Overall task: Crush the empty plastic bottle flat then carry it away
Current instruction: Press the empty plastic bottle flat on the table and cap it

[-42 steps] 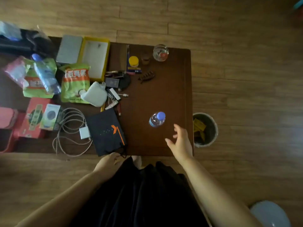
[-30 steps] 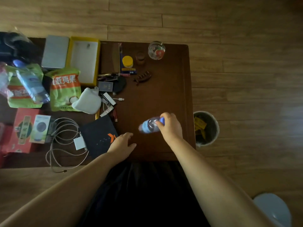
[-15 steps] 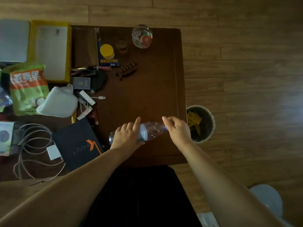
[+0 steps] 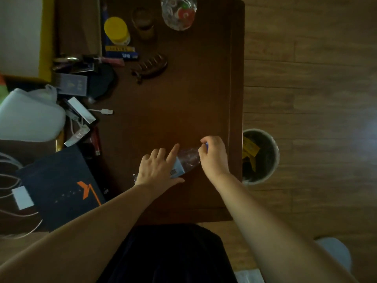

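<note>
A clear plastic bottle (image 4: 188, 160) with a pale label and a blue cap lies on its side near the front right of the dark wooden table (image 4: 183, 94). My left hand (image 4: 158, 169) lies over the bottle's lower half, palm down, fingers spread across the label. At the cap end my right hand (image 4: 214, 157) has its fingers closed around the neck; only a sliver of the blue cap shows. The bottle's base is mostly hidden under my left hand.
A round waste bin (image 4: 260, 156) with yellow scraps stands on the floor just right of the table. A dark pouch with an orange mark (image 4: 59, 188), cables, a hair claw (image 4: 150, 67), a yellow-lidded jar (image 4: 116, 30) and a glass jar (image 4: 179, 12) crowd the left and back.
My right hand took the standing bottle and tipped it onto its side. My left hand came up from the table edge and settled on the bottle's body. The view has moved closer.
</note>
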Available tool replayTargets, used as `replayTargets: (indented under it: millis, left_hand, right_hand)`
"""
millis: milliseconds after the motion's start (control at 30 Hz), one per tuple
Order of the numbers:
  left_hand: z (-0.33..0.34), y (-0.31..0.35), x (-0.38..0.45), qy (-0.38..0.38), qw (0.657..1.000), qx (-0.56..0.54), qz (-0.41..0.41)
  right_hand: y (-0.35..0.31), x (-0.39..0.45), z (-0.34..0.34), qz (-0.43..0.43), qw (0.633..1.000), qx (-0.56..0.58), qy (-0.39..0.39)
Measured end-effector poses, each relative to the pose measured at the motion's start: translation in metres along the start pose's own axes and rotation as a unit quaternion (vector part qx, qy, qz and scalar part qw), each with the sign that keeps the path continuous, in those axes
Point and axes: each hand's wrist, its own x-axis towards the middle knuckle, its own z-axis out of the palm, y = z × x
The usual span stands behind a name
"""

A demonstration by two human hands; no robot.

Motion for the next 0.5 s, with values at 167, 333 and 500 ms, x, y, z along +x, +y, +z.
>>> replayTargets:
  millis: [167,333,500]
  left_hand:
    - [0.026,-0.005,0.007,0.086,0.995,0.034,0.044]
    - [0.037,-0.008,0.016,0.05,0.998,0.01,0.043]
    - [0.049,-0.005,0.023,0.05,0.998,-0.003,0.033]
  right_hand:
    - [-0.005,0.007,0.033,-0.023,0.982,-0.14,0.127]
    - [-0.007,0.011,0.042,-0.097,0.965,-0.183,0.164]
    - [-0.004,0.015,0.047,-0.213,0.936,-0.249,0.132]
